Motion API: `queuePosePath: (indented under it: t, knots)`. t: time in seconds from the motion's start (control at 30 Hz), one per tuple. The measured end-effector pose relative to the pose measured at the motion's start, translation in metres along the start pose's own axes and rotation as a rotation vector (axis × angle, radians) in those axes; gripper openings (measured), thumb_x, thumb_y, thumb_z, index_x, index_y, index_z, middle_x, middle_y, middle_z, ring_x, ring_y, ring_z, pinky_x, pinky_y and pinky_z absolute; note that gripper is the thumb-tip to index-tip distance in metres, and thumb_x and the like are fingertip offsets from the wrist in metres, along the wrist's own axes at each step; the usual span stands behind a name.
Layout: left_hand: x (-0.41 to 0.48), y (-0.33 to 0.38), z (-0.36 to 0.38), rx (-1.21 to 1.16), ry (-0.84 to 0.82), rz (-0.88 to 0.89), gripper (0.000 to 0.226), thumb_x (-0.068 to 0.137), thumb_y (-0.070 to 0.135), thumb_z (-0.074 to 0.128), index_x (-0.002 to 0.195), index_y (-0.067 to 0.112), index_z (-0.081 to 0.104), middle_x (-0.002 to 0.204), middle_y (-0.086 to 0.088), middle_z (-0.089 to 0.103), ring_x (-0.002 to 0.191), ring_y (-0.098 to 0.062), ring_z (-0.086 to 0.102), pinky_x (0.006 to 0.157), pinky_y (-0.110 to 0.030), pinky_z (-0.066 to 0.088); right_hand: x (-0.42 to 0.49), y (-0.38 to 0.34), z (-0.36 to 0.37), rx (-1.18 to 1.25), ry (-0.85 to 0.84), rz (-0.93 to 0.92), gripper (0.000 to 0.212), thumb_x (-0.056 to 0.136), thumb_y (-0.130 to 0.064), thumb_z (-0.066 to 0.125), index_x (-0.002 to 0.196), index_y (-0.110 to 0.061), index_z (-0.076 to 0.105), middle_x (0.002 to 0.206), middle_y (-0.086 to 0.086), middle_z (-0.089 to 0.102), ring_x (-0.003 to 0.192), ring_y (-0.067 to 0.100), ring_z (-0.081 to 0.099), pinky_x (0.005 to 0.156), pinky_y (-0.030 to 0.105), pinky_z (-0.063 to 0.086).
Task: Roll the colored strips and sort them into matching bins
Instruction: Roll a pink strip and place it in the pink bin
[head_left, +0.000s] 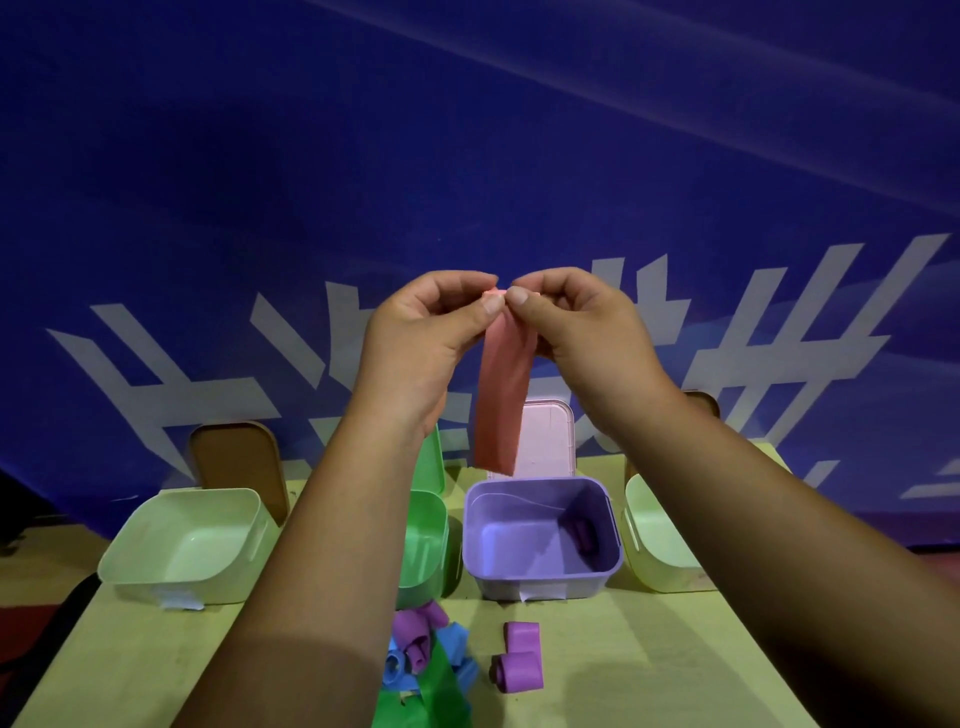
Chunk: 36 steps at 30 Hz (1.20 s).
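A pink strip hangs straight down in the air above the bins. My left hand and my right hand both pinch its top edge, thumbs meeting at the middle. Below stand a purple bin with one purple roll inside, a green bin partly behind my left forearm, and cream bins at left and right. On the table near me lie a half-rolled purple strip and a heap of purple, blue and green strips.
A pink lid leans upright behind the purple bin, a brown lid behind the left cream bin. A blue banner wall rises right behind the table. The table's left edge runs diagonally at lower left.
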<state>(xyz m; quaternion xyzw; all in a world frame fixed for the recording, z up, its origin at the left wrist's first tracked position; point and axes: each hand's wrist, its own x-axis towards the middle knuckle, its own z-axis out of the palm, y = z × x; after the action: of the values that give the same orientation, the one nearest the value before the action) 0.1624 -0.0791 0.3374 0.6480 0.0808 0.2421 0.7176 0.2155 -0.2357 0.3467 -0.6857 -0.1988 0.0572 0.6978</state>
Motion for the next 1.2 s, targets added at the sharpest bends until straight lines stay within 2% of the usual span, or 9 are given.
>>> queuePosePath:
  t: [0.1,0.23,0.4,0.5,0.67,0.77,0.83,1.0,1.2]
  knots:
    - [-0.002,0.001,0.002,-0.072,0.016,-0.027,0.03,0.092,0.003,0.083,0.12,0.01,0.074,0.113,-0.013,0.081,0.111,-0.028,0.079,0.098,-0.04,0.061,0.001,-0.001,-0.001,0.002,0.022,0.013,0.012,0.102,-0.025,0.073,0.112,-0.02,0.076,0.104,0.012,0.078,0.092,0.019,0.078,0.086,0.036,0.064]
    - [-0.004,-0.002,0.006,-0.062,0.061,0.007,0.019,0.093,0.001,0.082,0.109,0.007,0.075,0.105,-0.018,0.081,0.102,-0.033,0.08,0.096,-0.047,0.064,0.002,0.0,-0.003,-0.004,0.064,0.014,0.013,0.101,-0.023,0.074,0.114,-0.02,0.076,0.108,0.015,0.076,0.08,0.008,0.069,0.072,0.022,0.059]
    - [-0.005,-0.004,0.012,0.125,0.101,0.112,0.015,0.094,0.011,0.083,0.108,0.012,0.079,0.102,-0.007,0.083,0.1,-0.025,0.082,0.094,-0.049,0.065,0.002,0.003,-0.004,0.01,0.089,0.012,0.012,0.101,-0.025,0.074,0.113,-0.025,0.074,0.104,0.003,0.078,0.096,0.018,0.077,0.083,0.031,0.065]
    - [-0.006,-0.006,0.018,0.194,0.139,0.17,0.014,0.094,0.018,0.085,0.106,0.016,0.08,0.097,-0.002,0.083,0.095,-0.02,0.082,0.09,-0.048,0.067,0.002,0.004,-0.004,0.029,0.105,0.019,0.014,0.101,-0.024,0.075,0.115,-0.023,0.074,0.103,0.001,0.079,0.095,0.015,0.078,0.08,0.026,0.065]
    - [-0.008,-0.011,0.026,0.203,0.205,0.203,0.006,0.095,0.018,0.083,0.099,0.015,0.08,0.091,-0.001,0.082,0.089,-0.019,0.082,0.083,-0.048,0.068,-0.001,0.004,-0.005,0.047,0.119,0.019,0.014,0.1,-0.023,0.075,0.114,-0.021,0.074,0.104,0.008,0.078,0.09,0.012,0.078,0.075,0.021,0.064]
    - [-0.008,-0.014,0.025,0.206,0.221,0.217,0.004,0.095,0.019,0.084,0.096,0.018,0.08,0.092,0.0,0.082,0.091,-0.02,0.081,0.085,-0.05,0.067,-0.004,0.006,-0.004,0.125,0.116,0.044,0.02,0.1,-0.025,0.077,0.115,-0.014,0.074,0.095,0.01,0.077,0.079,0.01,0.075,0.079,0.029,0.065]
    - [-0.008,-0.016,0.024,0.202,0.22,0.223,0.004,0.094,0.019,0.084,0.097,0.02,0.081,0.094,0.0,0.082,0.093,-0.022,0.081,0.087,-0.052,0.066,-0.005,0.008,-0.005,0.12,0.106,0.058,0.023,0.101,-0.03,0.075,0.115,-0.013,0.075,0.095,0.006,0.079,0.082,0.012,0.076,0.081,0.032,0.065]
    - [-0.012,-0.016,0.024,0.203,0.233,0.217,0.006,0.092,0.023,0.085,0.097,0.026,0.083,0.096,0.005,0.082,0.098,-0.019,0.079,0.093,-0.053,0.064,-0.008,0.006,-0.004,0.09,0.078,0.056,0.023,0.103,-0.036,0.071,0.111,-0.014,0.076,0.092,0.0,0.08,0.088,0.014,0.078,0.075,0.025,0.064]
    - [-0.015,-0.016,0.021,0.161,0.22,0.194,0.01,0.092,0.023,0.085,0.101,0.027,0.084,0.1,0.005,0.082,0.101,-0.018,0.079,0.096,-0.052,0.064,-0.008,0.004,-0.003,0.016,0.056,0.016,0.015,0.103,-0.026,0.071,0.112,-0.016,0.076,0.099,0.001,0.079,0.094,0.015,0.077,0.08,0.03,0.066]
